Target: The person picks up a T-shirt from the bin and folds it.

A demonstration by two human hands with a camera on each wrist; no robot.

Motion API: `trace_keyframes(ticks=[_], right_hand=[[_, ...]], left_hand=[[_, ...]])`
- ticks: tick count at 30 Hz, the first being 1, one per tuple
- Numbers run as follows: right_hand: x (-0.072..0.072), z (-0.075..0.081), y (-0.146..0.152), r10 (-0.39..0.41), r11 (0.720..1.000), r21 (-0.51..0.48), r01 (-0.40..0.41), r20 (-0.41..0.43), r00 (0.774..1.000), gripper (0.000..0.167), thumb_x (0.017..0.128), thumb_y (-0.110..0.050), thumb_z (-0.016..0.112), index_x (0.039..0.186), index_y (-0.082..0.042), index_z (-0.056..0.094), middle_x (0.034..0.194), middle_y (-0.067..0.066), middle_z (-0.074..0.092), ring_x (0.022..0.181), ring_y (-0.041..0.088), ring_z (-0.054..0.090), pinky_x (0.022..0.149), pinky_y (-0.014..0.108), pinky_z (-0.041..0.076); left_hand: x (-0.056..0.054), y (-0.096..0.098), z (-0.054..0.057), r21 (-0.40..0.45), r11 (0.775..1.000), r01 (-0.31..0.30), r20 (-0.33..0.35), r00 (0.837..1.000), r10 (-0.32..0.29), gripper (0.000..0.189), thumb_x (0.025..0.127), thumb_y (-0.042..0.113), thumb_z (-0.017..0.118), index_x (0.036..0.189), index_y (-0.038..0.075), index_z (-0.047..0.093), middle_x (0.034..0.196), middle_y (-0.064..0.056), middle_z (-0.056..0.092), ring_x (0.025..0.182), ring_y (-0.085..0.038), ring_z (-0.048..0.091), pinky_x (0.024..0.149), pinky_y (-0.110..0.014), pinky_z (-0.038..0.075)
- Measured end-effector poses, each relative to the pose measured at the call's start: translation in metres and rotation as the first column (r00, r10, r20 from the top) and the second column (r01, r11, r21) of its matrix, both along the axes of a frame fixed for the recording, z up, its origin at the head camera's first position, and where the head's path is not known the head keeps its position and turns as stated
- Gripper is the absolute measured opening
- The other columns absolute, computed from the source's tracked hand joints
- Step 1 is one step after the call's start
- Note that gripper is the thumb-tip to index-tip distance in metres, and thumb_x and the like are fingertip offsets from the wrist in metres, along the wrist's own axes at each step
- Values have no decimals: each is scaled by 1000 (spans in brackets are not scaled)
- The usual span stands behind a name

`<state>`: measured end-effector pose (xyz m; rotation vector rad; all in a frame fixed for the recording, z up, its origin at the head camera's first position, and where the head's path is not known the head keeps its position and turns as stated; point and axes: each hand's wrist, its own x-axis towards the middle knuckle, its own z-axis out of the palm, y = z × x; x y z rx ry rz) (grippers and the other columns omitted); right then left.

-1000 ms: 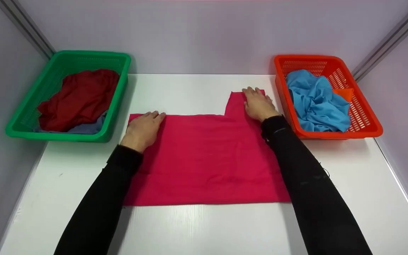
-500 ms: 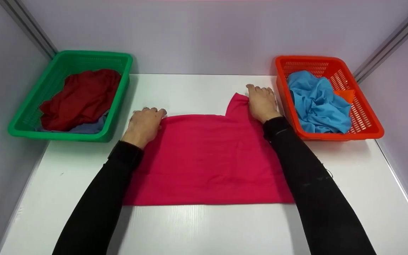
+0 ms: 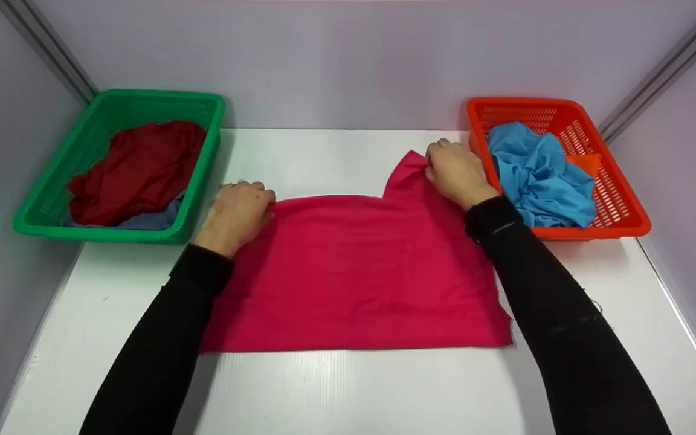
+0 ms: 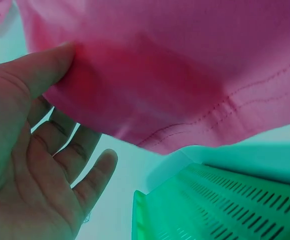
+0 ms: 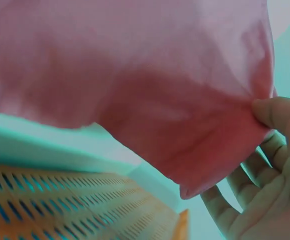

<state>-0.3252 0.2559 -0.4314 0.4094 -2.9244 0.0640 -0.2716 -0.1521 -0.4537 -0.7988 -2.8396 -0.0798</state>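
Note:
A crimson folded garment (image 3: 348,272) lies on the white table, with a sleeve-like flap sticking out at its far right. My left hand (image 3: 236,214) pinches its far left corner; in the left wrist view the thumb (image 4: 55,62) lies on the cloth and the other fingers are behind its edge. My right hand (image 3: 460,172) pinches the flap's end beside the orange-red basket. The right wrist view has the thumb (image 5: 275,111) pressing the cloth (image 5: 195,135) against the fingers. Both held parts are slightly raised.
A green basket (image 3: 209,163) at the back left contains dark red cloth (image 3: 139,172) and grey-blue cloth (image 3: 151,219). At the back right, the orange-red basket (image 3: 623,199) contains light blue cloth (image 3: 541,175) and an orange piece (image 3: 586,162). Walls stand behind and at both sides.
Both hands went from lying flat on the garment to pinching its far edge. The right hand has shifted slightly right, lifting the flap; the garment's near right corner has come into view.

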Motion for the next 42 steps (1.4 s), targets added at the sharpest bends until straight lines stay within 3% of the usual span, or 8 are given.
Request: trace_keyframes(ticks=[6,16,20,25,27,33,38,42], right_hand=[[15,16,3,28,1000,-2,-28,-9,1000,18,90,-25,46,99,-10,46,63,8,50,58,29,52,56,46,44],[28,26,7,170,983,-78,-165,54,984,18,90,-23,44,102,-10,38,62,4,50,68,23,57,95,46,27],[29,28,11,184,979,-95,-183,0,983,24,85,-21,53,105,-13,41,71,1,50,70,20,54,85,41,38],[36,35,15,146,980,-144,-140,34,989,65,77,-19,64,132,-22,30,83,-1,54,56,16,50,57,31,47],[41,38,16,147,979,-153,-135,70,987,71,76,-18,66,136,-22,27,94,0,55,64,15,53,62,33,49],[59,43,19,197,976,-115,-186,103,975,34,78,-27,68,106,-16,53,91,-2,49,81,14,47,68,33,46],[77,48,17,234,969,-98,-227,61,970,29,77,-36,67,96,-23,50,81,-9,46,73,7,46,60,26,44],[89,52,16,313,946,-119,-303,79,946,26,78,-35,65,96,-25,48,80,-13,47,75,2,47,64,22,46]], left_hand=[[8,-4,4,74,996,50,-57,997,-46,13,76,21,69,84,12,63,74,-4,54,71,-27,54,63,-40,43],[18,-9,8,90,991,100,-89,992,-92,15,76,22,70,83,13,60,73,-1,51,66,-24,51,63,-38,43],[21,-11,7,88,990,114,-94,990,-105,16,76,23,70,84,14,59,73,-1,51,66,-22,50,64,-37,43],[26,-14,6,94,987,129,-91,989,-121,17,75,23,70,85,14,59,73,-1,52,66,-22,50,65,-37,44],[29,-16,6,92,987,132,-90,988,-124,17,75,23,70,84,14,59,74,-1,53,67,-22,51,66,-38,44],[39,-20,4,78,986,144,-79,987,-138,25,71,28,75,85,16,59,75,0,54,68,-21,52,70,-39,44],[46,-25,3,63,984,165,-77,984,-160,26,70,30,75,84,17,57,74,2,54,71,-18,53,77,-40,43],[51,-31,1,60,980,188,-81,980,-183,24,71,28,74,85,17,57,76,3,56,74,-17,55,84,-42,41]])
